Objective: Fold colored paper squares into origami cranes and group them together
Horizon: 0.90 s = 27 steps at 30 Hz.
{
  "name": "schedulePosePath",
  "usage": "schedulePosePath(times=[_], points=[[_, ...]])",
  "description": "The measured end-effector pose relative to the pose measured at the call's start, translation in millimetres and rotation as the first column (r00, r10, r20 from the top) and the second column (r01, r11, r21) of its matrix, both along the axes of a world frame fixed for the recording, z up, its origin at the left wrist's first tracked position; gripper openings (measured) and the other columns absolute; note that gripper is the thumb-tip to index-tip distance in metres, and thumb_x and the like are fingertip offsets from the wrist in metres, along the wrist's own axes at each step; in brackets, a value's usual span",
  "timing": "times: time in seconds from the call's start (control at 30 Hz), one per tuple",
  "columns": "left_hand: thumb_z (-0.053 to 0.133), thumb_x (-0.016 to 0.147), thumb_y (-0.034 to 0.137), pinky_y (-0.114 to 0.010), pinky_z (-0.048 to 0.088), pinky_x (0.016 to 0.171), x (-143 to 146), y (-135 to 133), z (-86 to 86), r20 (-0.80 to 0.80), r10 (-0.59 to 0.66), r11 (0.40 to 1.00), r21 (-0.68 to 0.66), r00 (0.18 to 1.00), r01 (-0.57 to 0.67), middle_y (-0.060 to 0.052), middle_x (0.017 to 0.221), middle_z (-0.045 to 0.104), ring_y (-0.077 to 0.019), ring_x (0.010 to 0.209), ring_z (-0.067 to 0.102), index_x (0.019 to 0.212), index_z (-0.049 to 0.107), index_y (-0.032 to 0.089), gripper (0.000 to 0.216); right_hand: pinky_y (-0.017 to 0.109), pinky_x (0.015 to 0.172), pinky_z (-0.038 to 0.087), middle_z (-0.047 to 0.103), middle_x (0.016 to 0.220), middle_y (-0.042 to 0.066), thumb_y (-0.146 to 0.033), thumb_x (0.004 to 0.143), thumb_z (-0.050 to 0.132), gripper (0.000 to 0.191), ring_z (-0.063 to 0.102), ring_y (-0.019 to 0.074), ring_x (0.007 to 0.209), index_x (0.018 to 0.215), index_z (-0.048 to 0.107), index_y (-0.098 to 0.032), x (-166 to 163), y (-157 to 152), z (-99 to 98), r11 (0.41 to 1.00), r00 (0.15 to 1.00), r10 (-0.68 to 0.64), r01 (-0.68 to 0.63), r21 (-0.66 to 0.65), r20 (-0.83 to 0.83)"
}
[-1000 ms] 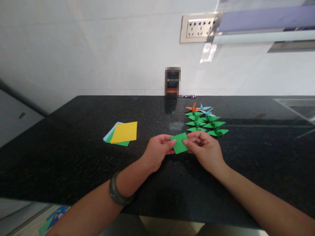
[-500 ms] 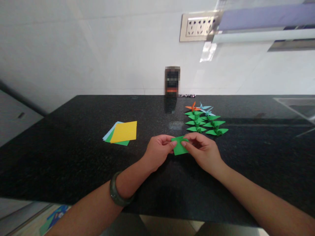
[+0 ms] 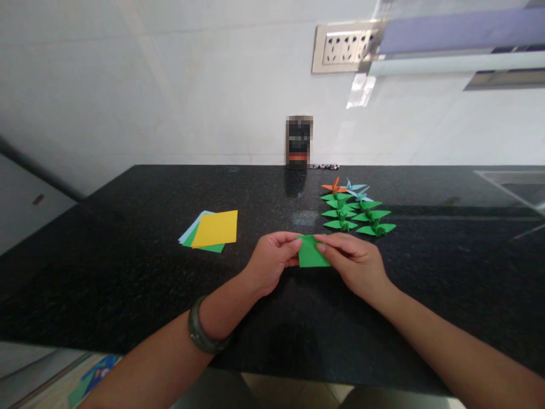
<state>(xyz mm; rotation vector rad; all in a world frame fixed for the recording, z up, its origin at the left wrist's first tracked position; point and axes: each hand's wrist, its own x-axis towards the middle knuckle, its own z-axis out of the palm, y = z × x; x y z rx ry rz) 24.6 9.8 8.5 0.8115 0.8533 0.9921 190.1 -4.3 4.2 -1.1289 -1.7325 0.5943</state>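
Note:
A small green origami paper (image 3: 311,254), folded to a square shape, is held above the near middle of the counter. My left hand (image 3: 275,258) pinches its left edge between thumb and fingers. My right hand (image 3: 355,258) grips the upper right part, with the thumb on the face of the paper and the fingers behind. The fingertips behind the sheet are partly hidden. Beyond my right hand stand folded paper cranes in two rows: several green cranes (image 3: 377,228), an orange crane (image 3: 335,186) and two light blue cranes (image 3: 361,194).
Left of my hands lies a fanned stack of paper squares, a yellow sheet (image 3: 216,228) over green and light blue ones. A phone-like blurred object (image 3: 298,142) leans on the wall behind the black counter (image 3: 128,255). A socket panel (image 3: 344,48) is on the wall.
The green paper has turned slightly and now lies more level, with more of its face showing. My right hand has shifted slightly right and down. Both hands keep their hold.

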Motion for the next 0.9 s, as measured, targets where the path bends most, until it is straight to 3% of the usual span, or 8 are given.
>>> schedulePosePath(times=[0.17,0.37,0.77,0.9], points=[[0.073,0.059,0.025,-0.030,0.049,0.063,-2.0,1.6,1.4,-0.043,0.019,1.000,-0.003,0.999,-0.020,-0.003,0.064,0.064,-0.0125,0.059,0.059,0.076,0.067,0.011,0.023,0.026,0.062,0.049,0.064,0.082,0.005,-0.023,0.082,0.051,0.023,0.059,0.0139,0.071,0.096,0.069,-0.026,10.2,3.1,0.6,0.970,0.958,0.151,-0.191,0.150,0.242],[0.073,0.060,0.024,-0.028,0.048,0.062,-3.5,2.7,-0.9,-0.039,-0.011,1.000,-0.017,0.999,0.011,-0.003,0.065,0.065,-0.0123,0.058,0.059,0.076,0.067,0.011,0.021,0.023,0.058,0.046,0.059,0.082,0.005,-0.018,0.084,0.046,0.027,0.057,0.0121,0.070,0.100,0.067,-0.025,16.9,7.1,1.5,0.919,0.893,0.284,-0.357,0.167,0.348],[0.073,0.062,0.038,-0.027,0.048,0.063,-0.2,2.2,-2.6,0.025,-0.044,0.993,-0.108,0.999,0.046,-0.005,0.060,0.063,-0.0111,0.055,0.058,0.067,0.064,0.007,0.032,0.021,0.054,0.041,0.052,0.075,0.003,-0.019,0.086,0.046,0.026,0.050,0.0108,0.065,0.100,0.066,-0.025,14.8,8.1,0.1,0.911,0.857,0.313,-0.393,0.126,0.409],[0.079,0.054,0.030,-0.028,0.049,0.063,1.7,0.4,-3.7,-0.014,0.012,0.992,-0.128,1.000,-0.014,-0.005,0.062,0.065,-0.0125,0.056,0.060,0.068,0.064,0.008,0.030,0.022,0.056,0.041,0.051,0.075,0.004,-0.020,0.087,0.044,0.026,0.050,0.0113,0.066,0.099,0.066,-0.023,14.1,7.9,-0.2,0.908,0.834,0.323,-0.406,0.102,0.447]])
